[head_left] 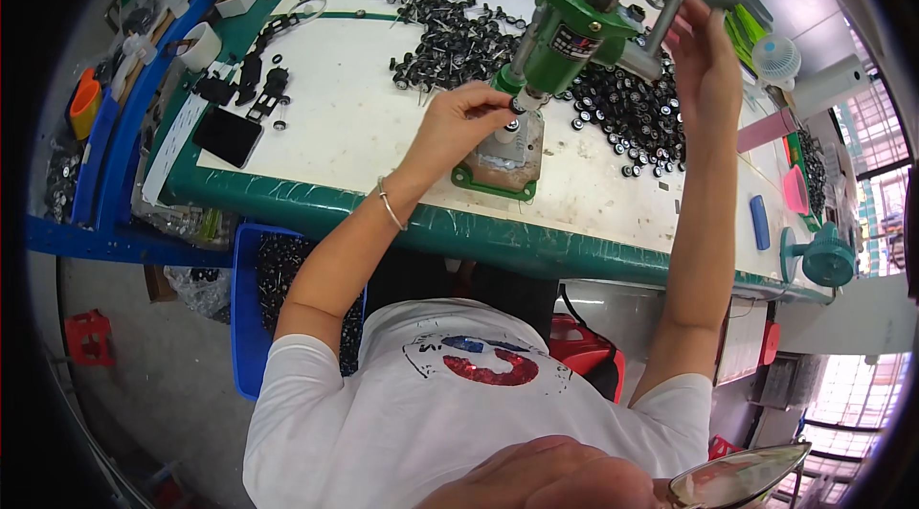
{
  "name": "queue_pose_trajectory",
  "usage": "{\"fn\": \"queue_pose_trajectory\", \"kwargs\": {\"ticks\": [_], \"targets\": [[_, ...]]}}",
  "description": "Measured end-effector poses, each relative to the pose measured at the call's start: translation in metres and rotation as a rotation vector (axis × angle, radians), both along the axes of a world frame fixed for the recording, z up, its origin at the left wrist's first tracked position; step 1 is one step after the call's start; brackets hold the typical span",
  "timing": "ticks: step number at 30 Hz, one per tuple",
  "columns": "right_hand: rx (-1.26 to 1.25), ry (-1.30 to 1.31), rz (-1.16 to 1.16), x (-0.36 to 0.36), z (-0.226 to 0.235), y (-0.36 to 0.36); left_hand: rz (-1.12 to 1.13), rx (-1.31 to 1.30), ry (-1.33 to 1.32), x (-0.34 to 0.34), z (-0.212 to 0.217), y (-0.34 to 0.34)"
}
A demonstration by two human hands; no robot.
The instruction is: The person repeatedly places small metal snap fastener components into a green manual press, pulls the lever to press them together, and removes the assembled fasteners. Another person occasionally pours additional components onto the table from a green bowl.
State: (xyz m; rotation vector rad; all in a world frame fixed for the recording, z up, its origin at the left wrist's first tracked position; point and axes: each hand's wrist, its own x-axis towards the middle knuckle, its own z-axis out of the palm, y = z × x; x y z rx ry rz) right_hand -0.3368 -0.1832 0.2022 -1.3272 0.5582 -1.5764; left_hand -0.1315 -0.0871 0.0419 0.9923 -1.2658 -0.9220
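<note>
A green hand press [565,30] stands on the table in front of me, its ram above a metal base [498,167]. My left hand [464,123] reaches in from the left, thumb and fingers pinched on a small black wheel [520,105] directly below the ram. The fingertips partly cover that wheel. A pale round seat [511,126] shows just under it. On the right side, my right hand [706,54] is raised at the press lever [670,13], its fingers curled behind the metal bar and partly hidden by it.
Wheels with axle pins [455,40] are heaped behind the press; loose wheels [632,116] lie to its right. A black phone [228,136] and black toy chassis parts [269,92] lie left. A blue bin [247,317] stands below the table edge. Small fans [828,257] stand right.
</note>
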Motion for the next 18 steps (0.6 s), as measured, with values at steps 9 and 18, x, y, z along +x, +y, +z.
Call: {"fn": "queue_pose_trajectory", "kwargs": {"ticks": [9, 18], "targets": [[0.164, 0.054, 0.187, 0.024, 0.097, -0.056, 0.027, 0.045, 0.135, -0.015, -0.001, -0.004], [0.048, 0.015, 0.193, 0.028, 0.081, -0.098, -0.040, 0.074, 0.225, -0.016, -0.007, -0.011]]}}
